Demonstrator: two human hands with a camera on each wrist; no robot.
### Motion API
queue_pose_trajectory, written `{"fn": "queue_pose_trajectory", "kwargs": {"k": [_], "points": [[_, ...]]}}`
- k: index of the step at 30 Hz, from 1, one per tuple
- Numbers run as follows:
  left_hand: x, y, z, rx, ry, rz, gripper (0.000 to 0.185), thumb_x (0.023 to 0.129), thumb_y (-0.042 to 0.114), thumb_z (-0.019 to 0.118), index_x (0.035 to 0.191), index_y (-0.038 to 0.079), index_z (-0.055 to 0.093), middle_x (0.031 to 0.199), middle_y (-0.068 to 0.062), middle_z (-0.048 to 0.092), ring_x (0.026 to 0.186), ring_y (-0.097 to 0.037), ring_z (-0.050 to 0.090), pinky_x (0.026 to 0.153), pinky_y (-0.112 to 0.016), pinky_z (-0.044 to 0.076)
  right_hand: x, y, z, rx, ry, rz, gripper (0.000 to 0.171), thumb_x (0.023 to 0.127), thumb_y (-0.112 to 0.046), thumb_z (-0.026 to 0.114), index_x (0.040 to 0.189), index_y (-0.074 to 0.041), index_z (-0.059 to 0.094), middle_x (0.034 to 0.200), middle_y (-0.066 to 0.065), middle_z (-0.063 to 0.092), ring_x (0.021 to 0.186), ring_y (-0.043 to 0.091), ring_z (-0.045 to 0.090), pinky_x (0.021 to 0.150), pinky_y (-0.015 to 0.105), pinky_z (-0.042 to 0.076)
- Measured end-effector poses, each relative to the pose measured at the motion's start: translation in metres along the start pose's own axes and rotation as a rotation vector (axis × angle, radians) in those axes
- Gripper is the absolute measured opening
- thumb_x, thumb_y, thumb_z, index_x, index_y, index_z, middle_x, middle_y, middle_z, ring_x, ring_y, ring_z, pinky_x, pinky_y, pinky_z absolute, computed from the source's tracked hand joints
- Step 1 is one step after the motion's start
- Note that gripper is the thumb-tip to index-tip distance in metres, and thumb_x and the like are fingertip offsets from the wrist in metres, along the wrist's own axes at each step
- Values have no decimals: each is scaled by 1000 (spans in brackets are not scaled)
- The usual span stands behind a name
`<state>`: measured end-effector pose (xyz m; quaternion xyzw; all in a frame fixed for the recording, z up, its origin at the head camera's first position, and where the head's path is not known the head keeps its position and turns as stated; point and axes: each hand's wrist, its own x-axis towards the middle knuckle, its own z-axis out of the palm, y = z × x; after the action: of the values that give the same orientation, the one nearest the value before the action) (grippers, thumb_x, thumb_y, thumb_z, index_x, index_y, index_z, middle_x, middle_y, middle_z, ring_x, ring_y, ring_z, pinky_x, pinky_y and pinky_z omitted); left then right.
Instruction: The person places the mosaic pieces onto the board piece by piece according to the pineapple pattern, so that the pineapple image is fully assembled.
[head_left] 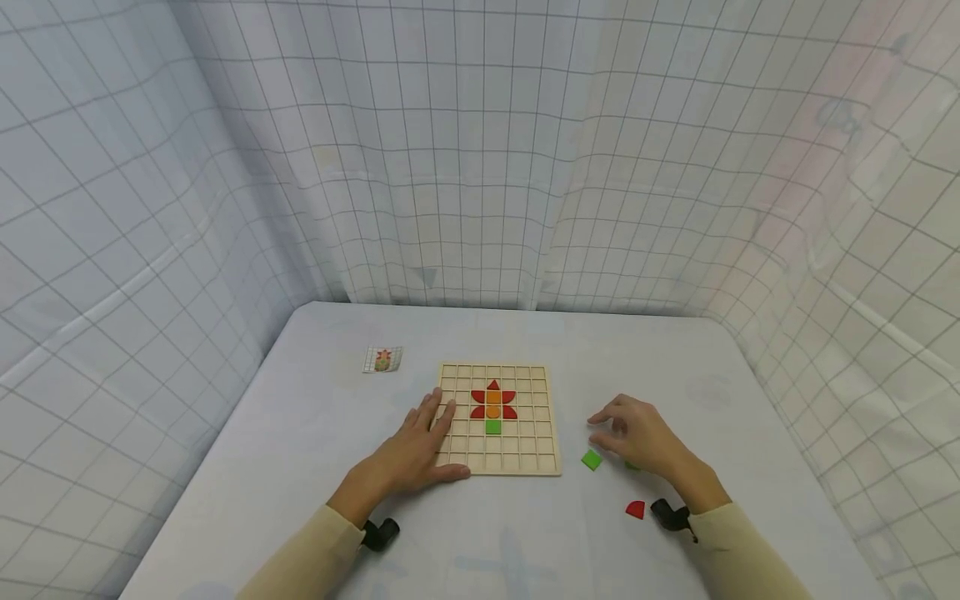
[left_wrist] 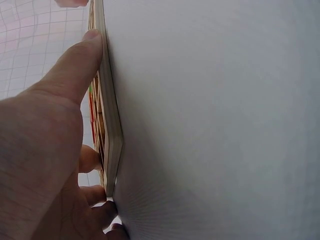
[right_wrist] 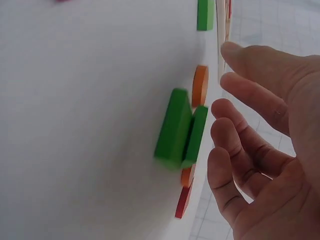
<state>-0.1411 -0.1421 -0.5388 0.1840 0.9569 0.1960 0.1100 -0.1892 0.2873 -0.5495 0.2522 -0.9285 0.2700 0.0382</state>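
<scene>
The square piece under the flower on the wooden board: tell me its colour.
Green. The square piece shows best in the head view, directly below the orange centre.

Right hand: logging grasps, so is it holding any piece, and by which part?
Nothing: the right hand hovers over the green pieces. The left hand rests on the board.

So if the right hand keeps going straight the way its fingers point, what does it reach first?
Probably the wooden grid board: the right hand points left toward its right edge, with bare table between. The green square lies just nearer the person, likely missed.

Your left hand (head_left: 411,450) and right hand (head_left: 637,437) are bare; both arms wear cream long sleeves (head_left: 303,558), each wrist carrying a small black camera (head_left: 381,533).
</scene>
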Motion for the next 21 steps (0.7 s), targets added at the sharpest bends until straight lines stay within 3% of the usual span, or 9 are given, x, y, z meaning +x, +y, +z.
{"fn": "queue_pose_trajectory", "kwargs": {"k": [6, 21], "points": [[-1, 0, 0, -6, -3, 8, 120, 102, 64, 85, 184, -2, 26, 194, -31, 10, 182, -52, 17, 147, -67, 23, -11, 10, -4, 15, -1, 1, 20, 95, -16, 99, 113, -16, 91, 104, -5, 77, 85, 7, 56, 72, 23, 47], [0, -2, 2, 6, 1, -3, 122, 102, 68, 84, 185, 1, 25, 196, -28, 8, 183, -49, 16, 147, -66, 24, -20, 21, -5, 54, -17, 0, 22, 92, -13, 101, 112, -16, 91, 103, -9, 79, 86, 2, 59, 75, 22, 53]]}}
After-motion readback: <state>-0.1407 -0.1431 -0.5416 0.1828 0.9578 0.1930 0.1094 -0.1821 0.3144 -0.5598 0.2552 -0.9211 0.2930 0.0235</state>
